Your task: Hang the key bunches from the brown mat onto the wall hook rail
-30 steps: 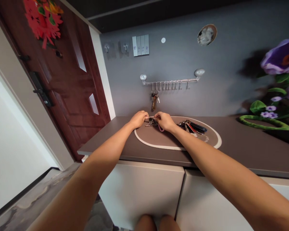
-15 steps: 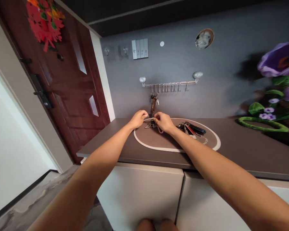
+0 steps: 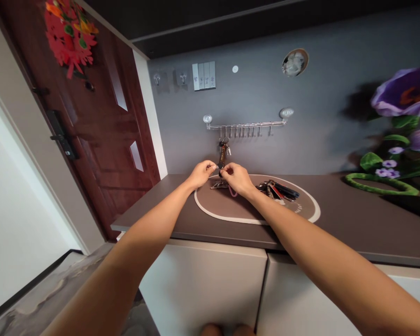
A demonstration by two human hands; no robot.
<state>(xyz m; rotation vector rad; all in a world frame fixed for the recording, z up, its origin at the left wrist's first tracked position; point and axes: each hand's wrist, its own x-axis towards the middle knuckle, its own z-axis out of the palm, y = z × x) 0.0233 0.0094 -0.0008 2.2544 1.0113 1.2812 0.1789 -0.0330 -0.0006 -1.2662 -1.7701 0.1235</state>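
Observation:
Fingertips pinched, my left hand (image 3: 201, 174) and my right hand (image 3: 238, 178) meet above the back of an oval mat (image 3: 230, 218). Between them they grip a bunch of keys (image 3: 218, 185) with a dark fob at its top. The keys hang below the fingers, and a pink loop (image 3: 233, 192) dangles under my right hand. The ring and the exact part in each pinch are too small to make out. Right of my right hand, a second bunch of keys (image 3: 275, 190) with black and red pieces lies on the mat.
A clear hook rail (image 3: 246, 125) is fixed to the grey wall, with keys (image 3: 224, 148) hanging from its left hooks, just behind my hands. Purple artificial flowers (image 3: 402, 95) stand on the countertop (image 3: 356, 219) at right. A dark red door (image 3: 105, 140) is at left.
The dark fob between my fingertips has turned, and the fingertips are slightly closer together. The view has tilted up a little. Both hands keep their pinch.

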